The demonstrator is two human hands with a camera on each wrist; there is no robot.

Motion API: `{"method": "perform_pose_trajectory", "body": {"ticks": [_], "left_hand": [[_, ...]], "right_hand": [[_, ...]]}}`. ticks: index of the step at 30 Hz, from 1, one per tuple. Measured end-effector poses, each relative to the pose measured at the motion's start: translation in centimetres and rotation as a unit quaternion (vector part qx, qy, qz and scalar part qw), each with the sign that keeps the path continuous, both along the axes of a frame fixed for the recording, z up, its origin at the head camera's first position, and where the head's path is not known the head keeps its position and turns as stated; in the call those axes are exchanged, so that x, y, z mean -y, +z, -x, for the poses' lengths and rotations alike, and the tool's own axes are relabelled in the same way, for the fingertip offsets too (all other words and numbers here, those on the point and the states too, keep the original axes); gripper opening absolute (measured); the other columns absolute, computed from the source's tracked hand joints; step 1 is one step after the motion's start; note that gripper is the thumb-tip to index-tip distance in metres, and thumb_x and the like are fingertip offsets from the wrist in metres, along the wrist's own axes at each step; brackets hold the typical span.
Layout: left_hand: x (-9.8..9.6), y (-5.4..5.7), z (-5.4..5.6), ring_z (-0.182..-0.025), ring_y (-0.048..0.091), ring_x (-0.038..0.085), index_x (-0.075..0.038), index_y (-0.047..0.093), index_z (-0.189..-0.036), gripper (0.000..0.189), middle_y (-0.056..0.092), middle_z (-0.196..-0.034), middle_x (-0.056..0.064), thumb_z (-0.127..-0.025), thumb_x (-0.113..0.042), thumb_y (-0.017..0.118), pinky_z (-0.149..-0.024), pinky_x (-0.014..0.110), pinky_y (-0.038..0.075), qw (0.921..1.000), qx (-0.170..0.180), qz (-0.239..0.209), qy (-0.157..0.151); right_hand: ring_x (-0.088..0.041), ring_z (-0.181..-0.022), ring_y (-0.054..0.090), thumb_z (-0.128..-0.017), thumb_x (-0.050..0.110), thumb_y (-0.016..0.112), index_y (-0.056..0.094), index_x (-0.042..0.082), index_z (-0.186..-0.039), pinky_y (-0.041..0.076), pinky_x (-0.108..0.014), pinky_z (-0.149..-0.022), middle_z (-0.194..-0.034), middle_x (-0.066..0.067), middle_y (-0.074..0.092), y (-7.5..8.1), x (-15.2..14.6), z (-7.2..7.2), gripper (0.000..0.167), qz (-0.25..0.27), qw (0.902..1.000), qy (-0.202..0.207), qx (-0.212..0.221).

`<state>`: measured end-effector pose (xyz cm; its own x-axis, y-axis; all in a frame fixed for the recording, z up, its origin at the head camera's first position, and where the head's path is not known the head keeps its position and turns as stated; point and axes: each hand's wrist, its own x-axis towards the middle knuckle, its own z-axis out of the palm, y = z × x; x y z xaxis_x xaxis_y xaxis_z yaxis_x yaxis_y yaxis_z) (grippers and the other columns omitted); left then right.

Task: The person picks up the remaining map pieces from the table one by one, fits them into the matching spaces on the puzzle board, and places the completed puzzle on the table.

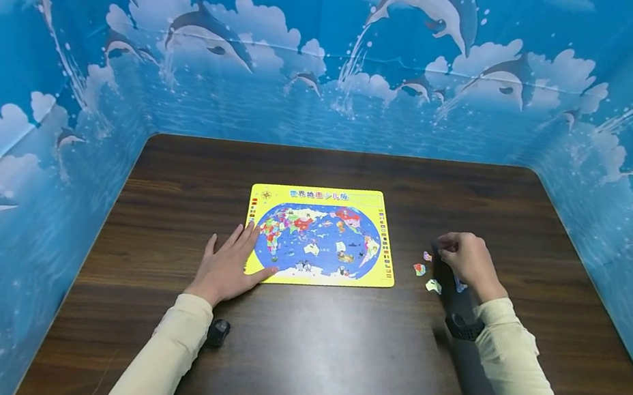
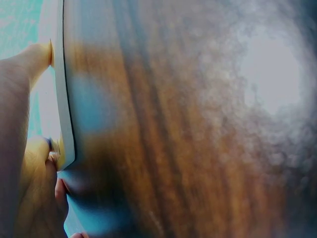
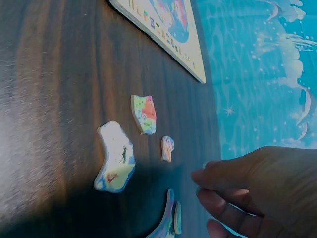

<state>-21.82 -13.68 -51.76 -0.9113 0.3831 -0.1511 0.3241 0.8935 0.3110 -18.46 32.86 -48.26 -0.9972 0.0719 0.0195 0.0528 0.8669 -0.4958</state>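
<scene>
A yellow-bordered world map puzzle board (image 1: 330, 282) lies flat on the table. My left hand (image 1: 229, 265) rests with fingers spread over its left edge, the thumb along the lower border. At the right, my right hand (image 1: 468, 262) is just above the table with thumb and fingertips together. Pale slivers beside the thumb in the right wrist view look like a small puzzle piece (image 3: 198, 189), mostly hidden by the fingers. Left of that hand lie a white-and-yellow puzzle piece (image 3: 118, 158), a green-and-red puzzle piece (image 3: 144, 115) and a small orange puzzle piece (image 3: 167, 148).
Two narrow bluish pieces (image 3: 166, 220) lie beneath the right hand, partly cut off by the frame. A black device (image 1: 218, 332) is by the left wrist and a black band (image 1: 464, 326) by the right one. Dolphin-print curtains (image 1: 287, 91) surround the brown table (image 1: 328, 347).
</scene>
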Motion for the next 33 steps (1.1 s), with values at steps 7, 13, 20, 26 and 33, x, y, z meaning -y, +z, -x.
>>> {"method": "perform_pose_trajectory", "body": {"ticks": [7, 13, 20, 26, 33], "left_hand": [[0.1, -0.3, 0.3, -0.159, 0.012, 0.033, -0.011, 0.02, -0.166, 0.1, 0.016, -0.172, 0.01, -0.094, -0.073, 0.052, -0.121, 0.071, 0.002, 1.0, 0.003, 0.006, -0.002], [0.1, -0.3, 0.4, -0.159, 0.011, 0.033, -0.011, 0.02, -0.166, 0.1, 0.016, -0.172, 0.011, -0.094, -0.073, 0.052, -0.121, 0.071, 0.002, 0.9999, 0.005, 0.009, -0.001], [-0.1, 0.0, 0.3, -0.159, 0.011, 0.033, -0.011, 0.02, -0.166, 0.099, 0.016, -0.172, 0.011, -0.095, -0.071, 0.053, -0.121, 0.07, 0.001, 0.9999, 0.008, 0.01, 0.001], [-0.1, -0.1, 0.4, -0.159, 0.011, 0.033, -0.011, 0.019, -0.166, 0.1, 0.015, -0.172, 0.011, -0.095, -0.072, 0.052, -0.121, 0.071, 0.001, 0.9999, 0.009, 0.011, 0.001], [0.0, -0.1, 0.4, -0.159, 0.01, 0.033, -0.011, 0.019, -0.166, 0.1, 0.015, -0.172, 0.011, -0.095, -0.072, 0.052, -0.121, 0.07, 0.001, 0.9999, 0.011, 0.013, 0.0]], "right_hand": [[-0.039, -0.088, 0.069, -0.093, -0.004, 0.064, 0.074, -0.006, -0.113, 0.055, -0.055, -0.075, -0.101, -0.025, 0.074, -0.5, -1.7, -0.8, 0.023, -0.018, 0.9987, -0.044, -0.019], [-0.039, -0.087, 0.07, -0.095, 0.008, 0.071, 0.073, -0.008, -0.115, 0.056, -0.055, -0.075, -0.104, -0.026, 0.074, -1.3, -2.9, -0.9, 0.026, -0.026, 0.9987, -0.044, 0.004], [-0.033, -0.075, 0.067, -0.094, 0.008, 0.073, 0.076, -0.007, -0.106, 0.053, -0.047, -0.064, -0.096, -0.024, 0.075, -1.2, -3.2, -1.1, 0.019, -0.043, 0.9977, -0.052, 0.007], [-0.03, -0.072, 0.066, -0.094, 0.007, 0.073, 0.076, -0.006, -0.099, 0.048, -0.037, -0.06, -0.091, -0.021, 0.075, -1.4, -3.6, -0.9, 0.014, -0.029, 0.9982, -0.052, 0.003], [-0.034, -0.081, 0.069, -0.094, 0.01, 0.074, 0.076, -0.007, -0.104, 0.052, -0.044, -0.068, -0.099, -0.024, 0.075, -1.5, -3.3, -0.9, 0.019, -0.015, 0.9976, -0.068, 0.002]]}}
